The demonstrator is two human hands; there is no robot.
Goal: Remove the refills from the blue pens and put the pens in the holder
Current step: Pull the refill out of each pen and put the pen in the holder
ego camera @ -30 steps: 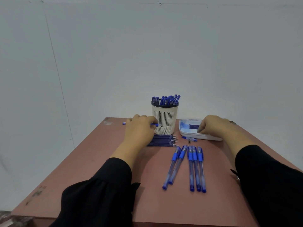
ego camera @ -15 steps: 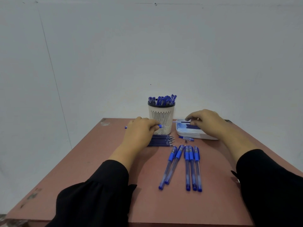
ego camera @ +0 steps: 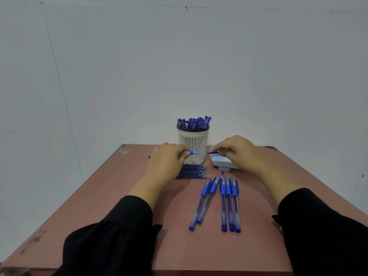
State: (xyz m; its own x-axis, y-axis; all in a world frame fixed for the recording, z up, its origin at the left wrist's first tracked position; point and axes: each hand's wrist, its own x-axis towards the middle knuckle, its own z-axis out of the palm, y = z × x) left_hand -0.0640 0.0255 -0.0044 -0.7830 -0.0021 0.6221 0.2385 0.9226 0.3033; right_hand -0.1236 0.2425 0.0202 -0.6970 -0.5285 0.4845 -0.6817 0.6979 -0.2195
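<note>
Blue pen (ego camera: 196,153) held level just in front of holder (ego camera: 192,145) — left hand (ego camera: 166,163) grips barrel, right hand (ego camera: 235,151) pinches refill end. Best pull straight along barrel, steady (thin refill likely bends). Five pens (ego camera: 223,202) wait nearer than holder; drawn refills (ego camera: 192,171) lie at holder's foot.

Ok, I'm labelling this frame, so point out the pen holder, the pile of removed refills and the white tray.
pen holder (ego camera: 192,143), head view, on its slotted white wall.
pile of removed refills (ego camera: 194,172), head view, middle of the dark stack.
white tray (ego camera: 220,162), head view, on its near rim.
</note>
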